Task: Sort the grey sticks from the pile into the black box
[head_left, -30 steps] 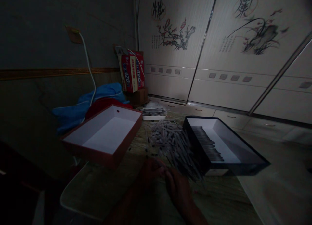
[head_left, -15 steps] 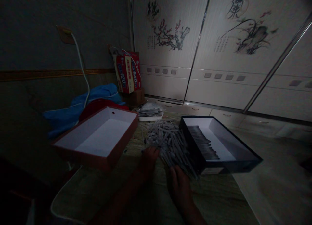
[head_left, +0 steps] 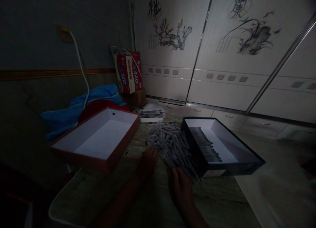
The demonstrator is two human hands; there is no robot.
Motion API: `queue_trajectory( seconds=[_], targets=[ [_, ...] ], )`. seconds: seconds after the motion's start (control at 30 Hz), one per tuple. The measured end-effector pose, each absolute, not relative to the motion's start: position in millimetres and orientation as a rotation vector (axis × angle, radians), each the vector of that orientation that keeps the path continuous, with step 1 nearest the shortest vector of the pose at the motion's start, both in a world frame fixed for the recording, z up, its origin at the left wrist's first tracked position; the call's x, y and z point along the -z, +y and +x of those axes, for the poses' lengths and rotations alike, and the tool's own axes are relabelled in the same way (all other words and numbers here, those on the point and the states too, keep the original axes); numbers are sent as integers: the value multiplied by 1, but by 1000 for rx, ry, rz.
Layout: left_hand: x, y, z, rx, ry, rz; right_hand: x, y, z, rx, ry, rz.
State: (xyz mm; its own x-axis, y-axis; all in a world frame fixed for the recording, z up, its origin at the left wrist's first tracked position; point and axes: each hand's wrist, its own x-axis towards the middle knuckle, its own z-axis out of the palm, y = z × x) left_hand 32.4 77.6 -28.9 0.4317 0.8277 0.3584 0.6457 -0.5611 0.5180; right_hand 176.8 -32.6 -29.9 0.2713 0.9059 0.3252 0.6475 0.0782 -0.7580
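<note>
A loose heap of slender greyish pens (head_left: 170,139) lies mid-table between two shallow boxes. My left hand (head_left: 148,158) rests at the heap's near left edge with its fingers curled; whatever is in them is too dark to make out. At the near end of the heap, my right hand (head_left: 182,185) has its thumb and fingers closed around what looks like the end of a thin pen (head_left: 169,163). Inside the dark blue box (head_left: 237,168) on the right, dark pens (head_left: 204,144) lie side by side in a row. The reddish-brown box (head_left: 81,160) on the left shows a bare white inside.
Behind the heap stands a white tray (head_left: 151,120) with more thin pieces and clear plastic. A blue cloth (head_left: 64,114) and a red-and-white carton (head_left: 129,73) are at the back left. A white cable (head_left: 81,63) hangs from the wall socket. Sliding cabinet doors (head_left: 170,83) close off the back.
My left hand has drawn back slightly to the left, away from the heap. My right hand stays almost in place. The view has shifted a little.
</note>
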Motion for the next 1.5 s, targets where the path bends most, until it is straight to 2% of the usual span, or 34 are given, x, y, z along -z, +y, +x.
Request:
queue_trajectory(
  seconds=[0.3, 0.7, 1.2, 1.5],
  targets=[
    [5, 84, 20, -1259, 1291, 1720, 29, -34, 175, -381, -1496, -1585],
    [10, 45, 11, -1348, 1067, 810, 24, -38, 170, -328, -1686, -1510],
    [9, 41, 16, -1269, 1129, 981, 23, -38, 170, -354, -1772, -1642],
    [9, 35, 18, -1179, 977, 1023, 26, -34, 179, 141, -2069, -1671]
  ],
)
